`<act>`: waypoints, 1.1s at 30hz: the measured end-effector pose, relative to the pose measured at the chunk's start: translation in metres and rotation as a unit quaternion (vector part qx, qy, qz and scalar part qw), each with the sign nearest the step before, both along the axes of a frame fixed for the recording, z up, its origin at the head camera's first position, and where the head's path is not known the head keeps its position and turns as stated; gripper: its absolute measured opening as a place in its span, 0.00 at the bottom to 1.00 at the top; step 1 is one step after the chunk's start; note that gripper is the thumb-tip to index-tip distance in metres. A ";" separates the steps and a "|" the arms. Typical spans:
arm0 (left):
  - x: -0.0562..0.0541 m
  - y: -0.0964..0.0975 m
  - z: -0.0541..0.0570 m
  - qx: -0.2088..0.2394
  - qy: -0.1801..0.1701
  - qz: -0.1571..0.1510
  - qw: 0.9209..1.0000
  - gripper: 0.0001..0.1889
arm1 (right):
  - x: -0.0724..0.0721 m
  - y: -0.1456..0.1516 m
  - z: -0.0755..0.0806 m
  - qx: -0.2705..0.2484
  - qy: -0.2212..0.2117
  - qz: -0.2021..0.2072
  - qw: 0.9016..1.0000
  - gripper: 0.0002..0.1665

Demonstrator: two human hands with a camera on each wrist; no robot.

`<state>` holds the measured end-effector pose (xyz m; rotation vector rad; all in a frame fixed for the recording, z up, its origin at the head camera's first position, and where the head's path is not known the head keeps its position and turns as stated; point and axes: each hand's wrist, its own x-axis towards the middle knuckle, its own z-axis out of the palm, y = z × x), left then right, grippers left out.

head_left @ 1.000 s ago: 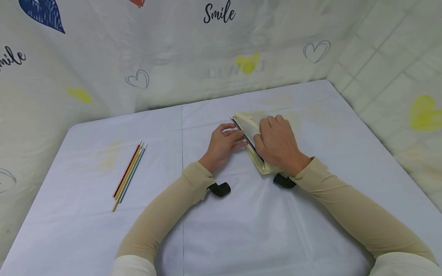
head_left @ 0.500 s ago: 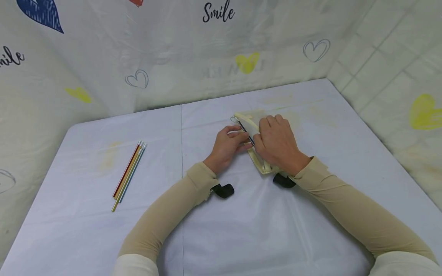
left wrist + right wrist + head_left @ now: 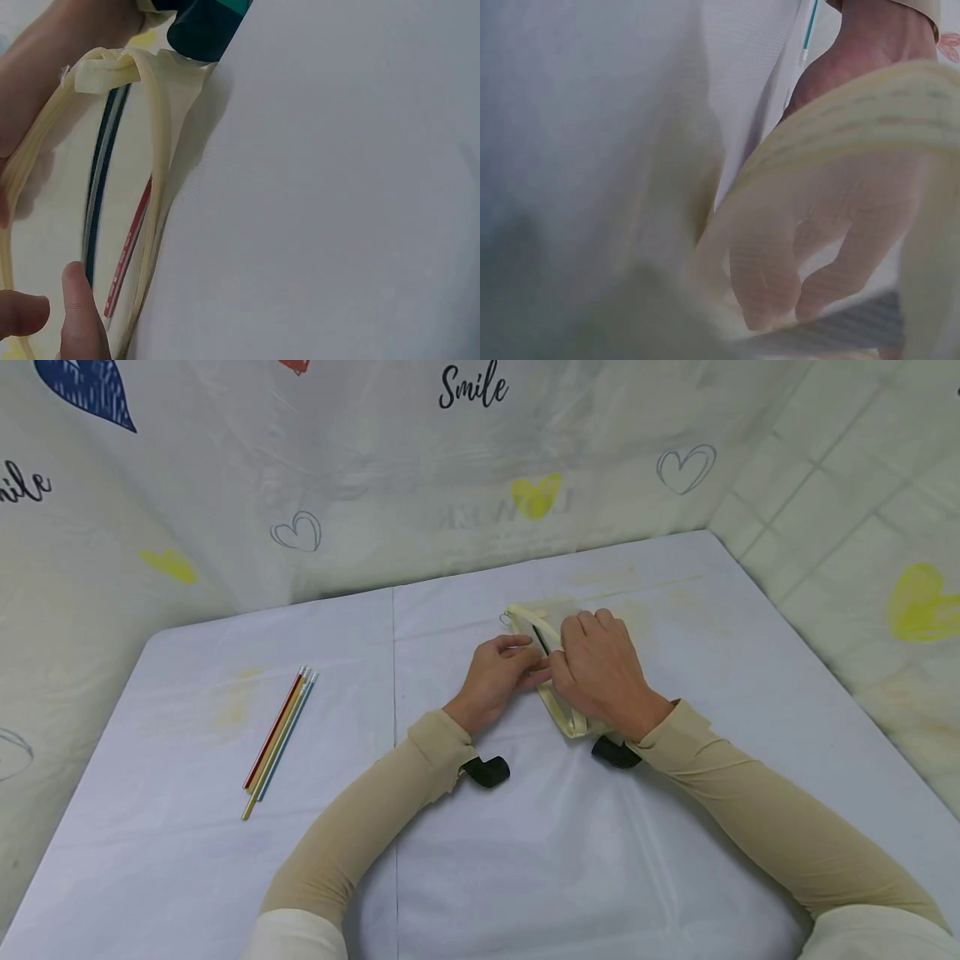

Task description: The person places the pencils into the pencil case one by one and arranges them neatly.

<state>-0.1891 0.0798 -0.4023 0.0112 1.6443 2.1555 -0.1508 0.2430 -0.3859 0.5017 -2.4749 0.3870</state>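
A pale yellow see-through mesh pouch [image 3: 557,713] lies gaping at the far middle of the table. My right hand [image 3: 606,675] grips its upper right edge, fingers curled over the rim. At the opening's left side is my left hand [image 3: 501,678], thumb and forefinger apart. In the left wrist view, dark striped pencils [image 3: 102,187] and a red pencil with white marks [image 3: 129,251] lie inside the pouch. The left forefinger's tip overlaps the dark pencils' near end. Through the mesh in the right wrist view, the left fingers [image 3: 765,277] show beside a grey-striped pencil [image 3: 847,326].
On the table's left side lies a small bundle of red, gold and blue pencils [image 3: 276,743]. A white cover with a crease spreads over the table [image 3: 525,860]. Printed sheeting [image 3: 375,460] hangs behind it. Dark devices [image 3: 487,772] sit under both wrists.
The dark pencils have slid down into the pouch, their upper ends passing from beyond the rim to inside it. The left hand has shifted slightly right; the right hand has stayed in place.
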 end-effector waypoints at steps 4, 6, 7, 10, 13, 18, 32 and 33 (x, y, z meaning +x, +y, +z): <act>-0.002 -0.005 0.000 -0.001 -0.007 0.001 1.000 0.22 | 0.000 -0.001 0.001 0.002 -0.002 -0.003 1.000 0.14; -0.003 -0.010 0.002 -0.002 -0.013 0.008 1.000 0.21 | 0.001 -0.002 0.002 0.006 -0.010 -0.006 1.000 0.14; -0.004 -0.013 0.003 -0.002 -0.015 0.011 1.000 0.20 | 0.001 -0.002 0.003 0.009 -0.016 -0.008 1.000 0.14; -0.004 -0.020 0.007 -0.006 -0.016 0.017 1.000 0.18 | 0.002 -0.001 0.005 0.010 -0.037 -0.016 0.999 0.13; -0.004 -0.027 0.010 -0.016 -0.014 0.010 1.000 0.18 | 0.002 -0.001 0.006 0.008 -0.049 -0.019 0.999 0.13; -0.002 -0.043 0.012 -0.027 -0.013 0.000 1.000 0.20 | 0.001 0.000 0.008 0.003 -0.049 -0.012 0.999 0.14; -0.001 -0.086 0.023 -0.077 0.002 0.039 0.996 0.22 | -0.001 0.008 0.018 -0.034 -0.028 -0.014 0.999 0.15; -0.001 -0.087 0.024 -0.079 0.002 0.039 0.996 0.22 | -0.001 0.008 0.019 -0.037 -0.030 -0.016 0.999 0.15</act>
